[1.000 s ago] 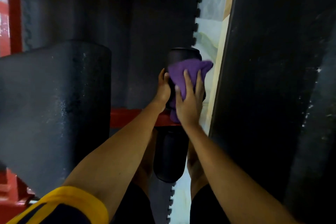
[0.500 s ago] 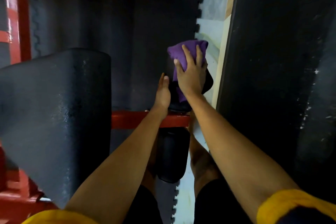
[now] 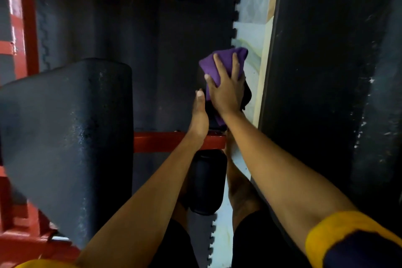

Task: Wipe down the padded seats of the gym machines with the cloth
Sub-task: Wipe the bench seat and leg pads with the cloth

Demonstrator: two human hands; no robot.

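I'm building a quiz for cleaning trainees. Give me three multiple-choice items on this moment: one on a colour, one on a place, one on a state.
1. What colour is the machine frame?
A. blue
B. white
C. orange-red

2. Where is the cloth?
A. hung over the frame
B. on the upper roller pad
C. tucked in a pocket

3. How is the right hand?
A. fingers spread over the cloth
B. clenched and empty
C. hanging at the side

Answers:
1. C, the bar under the arms is orange-red.
2. B, the purple cloth covers the pad's top.
3. A, the fingers lie spread across the cloth, pressing it down.
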